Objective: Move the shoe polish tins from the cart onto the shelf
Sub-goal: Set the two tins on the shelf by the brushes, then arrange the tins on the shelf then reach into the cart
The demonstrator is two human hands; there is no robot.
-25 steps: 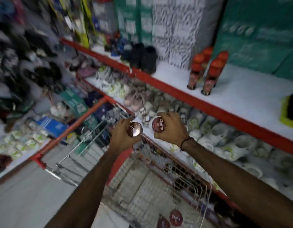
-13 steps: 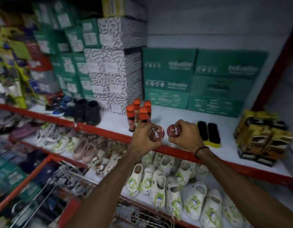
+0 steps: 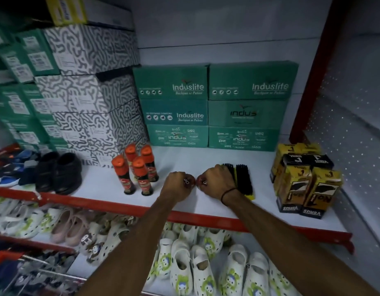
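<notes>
We've got a tin in each hand: L hand (image 3: 176, 186) wraps left tin (image 3: 189, 180), R hand (image 3: 216, 182) wraps right tin (image 3: 200, 180), fingers closed round both. They sit low over the shelf (image 3: 184, 159), between bottles (image 3: 140, 171) & brushes (image 3: 241, 178), prob. since that gap's free.

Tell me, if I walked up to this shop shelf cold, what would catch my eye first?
Probably the two hands at the middle of the white shelf: the left hand and right hand each hold a small red polish tin, side by side. Left of them stands a cluster of orange-capped bottles; behind rise green Induslite boxes, with yellow-and-black cartons at the right.
</notes>
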